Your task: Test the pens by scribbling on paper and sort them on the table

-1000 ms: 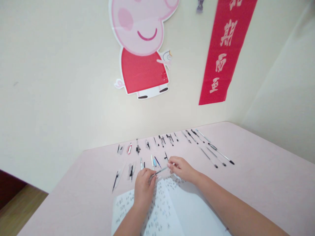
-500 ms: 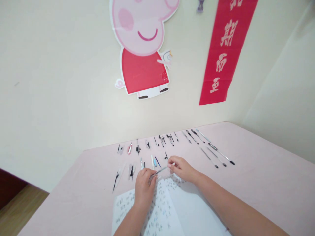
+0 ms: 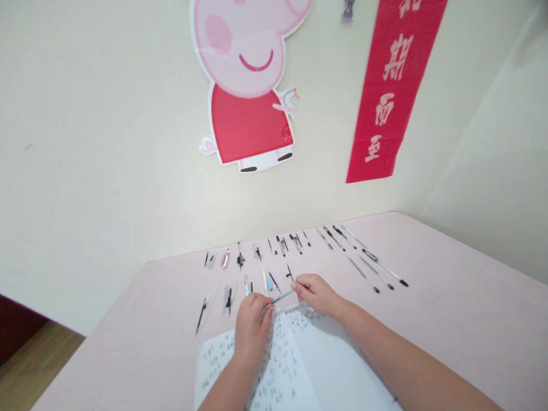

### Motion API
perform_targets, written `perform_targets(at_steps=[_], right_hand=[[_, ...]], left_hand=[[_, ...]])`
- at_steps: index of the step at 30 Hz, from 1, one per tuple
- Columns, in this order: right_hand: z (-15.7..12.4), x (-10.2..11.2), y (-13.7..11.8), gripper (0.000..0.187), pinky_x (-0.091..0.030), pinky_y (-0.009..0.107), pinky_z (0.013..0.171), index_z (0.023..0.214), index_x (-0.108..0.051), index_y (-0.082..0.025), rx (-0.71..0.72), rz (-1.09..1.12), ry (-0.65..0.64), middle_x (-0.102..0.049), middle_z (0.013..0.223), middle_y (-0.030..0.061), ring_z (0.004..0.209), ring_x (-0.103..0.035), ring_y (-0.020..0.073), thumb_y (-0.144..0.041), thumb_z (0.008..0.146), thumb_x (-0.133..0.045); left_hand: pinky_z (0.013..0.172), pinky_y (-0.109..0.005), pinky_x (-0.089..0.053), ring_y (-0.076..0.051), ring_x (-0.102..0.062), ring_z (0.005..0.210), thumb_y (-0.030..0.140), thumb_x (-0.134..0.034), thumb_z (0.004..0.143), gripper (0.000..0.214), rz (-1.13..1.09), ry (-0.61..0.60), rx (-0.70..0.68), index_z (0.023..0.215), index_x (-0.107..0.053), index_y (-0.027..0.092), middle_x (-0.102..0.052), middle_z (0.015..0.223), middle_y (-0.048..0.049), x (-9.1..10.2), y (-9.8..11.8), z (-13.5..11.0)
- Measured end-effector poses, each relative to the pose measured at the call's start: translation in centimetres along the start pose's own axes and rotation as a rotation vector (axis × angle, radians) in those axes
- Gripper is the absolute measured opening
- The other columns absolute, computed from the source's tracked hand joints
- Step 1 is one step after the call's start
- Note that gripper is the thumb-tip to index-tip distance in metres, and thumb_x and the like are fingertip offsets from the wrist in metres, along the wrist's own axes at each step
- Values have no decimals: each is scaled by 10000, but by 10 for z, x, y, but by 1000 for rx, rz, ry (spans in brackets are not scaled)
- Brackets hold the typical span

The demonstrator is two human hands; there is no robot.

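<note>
A slim, clear pen (image 3: 282, 297) is held level between my two hands, above the top edge of an open notebook (image 3: 338, 348) with handwriting on its pages. My left hand (image 3: 252, 319) is closed around the pen's left end, thumb and fingers pressed on it. My right hand (image 3: 314, 292) pinches the pen's right end between thumb and fingertips. Just beyond my right fingertips lies a small black pen part (image 3: 289, 273). A white stick-like piece (image 3: 265, 281) and a dark blue refill (image 3: 274, 282) lie beyond my left hand.
Pen parts are laid out in small groups, including a black refill (image 3: 201, 317) at left and a pink pen piece (image 3: 225, 258) near the wall. Several whole pens, among them a long capped one (image 3: 385, 267), lie at right on the pink table (image 3: 454, 331).
My right hand has shifted very slightly down, its fingers still on the pen's end. My left hand has hardly moved.
</note>
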State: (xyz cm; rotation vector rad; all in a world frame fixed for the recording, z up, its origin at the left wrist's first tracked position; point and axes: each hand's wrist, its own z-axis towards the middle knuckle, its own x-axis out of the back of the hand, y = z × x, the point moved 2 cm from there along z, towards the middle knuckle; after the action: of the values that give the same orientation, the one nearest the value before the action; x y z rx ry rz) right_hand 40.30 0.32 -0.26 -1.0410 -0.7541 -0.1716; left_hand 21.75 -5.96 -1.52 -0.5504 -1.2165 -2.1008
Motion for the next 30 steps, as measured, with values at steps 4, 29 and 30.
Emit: perform_targets(at_steps=[4,29,30], right_hand=[[-1,3,-1,179,-348,203,545,710,-508,-171,-8,111,9,-538,688,-1,619,-503,116,-294,836,-477],[-2,-3,2,347,-395,227,556,757,-558,-160,-79,408,-47,-533,642,-10,591,-513,112,-496,825,-512],[-2,-4,2,361,-411,232,563,849,-576,-160,-102,512,-66,-543,667,-10,594,-521,110,-516,801,-540]], left_hand=[[743,-363,-452,-215,-564,823,185,-539,795,101,0,3,8,833,-632,175,-611,810,-50,-1,-1,0],[721,-341,-447,-207,-565,809,178,-551,772,70,-36,-2,37,797,-617,179,-605,791,-41,-2,-2,0],[714,-336,-448,-204,-566,804,186,-553,772,68,-50,-2,43,795,-617,178,-605,789,-40,-2,-3,0]])
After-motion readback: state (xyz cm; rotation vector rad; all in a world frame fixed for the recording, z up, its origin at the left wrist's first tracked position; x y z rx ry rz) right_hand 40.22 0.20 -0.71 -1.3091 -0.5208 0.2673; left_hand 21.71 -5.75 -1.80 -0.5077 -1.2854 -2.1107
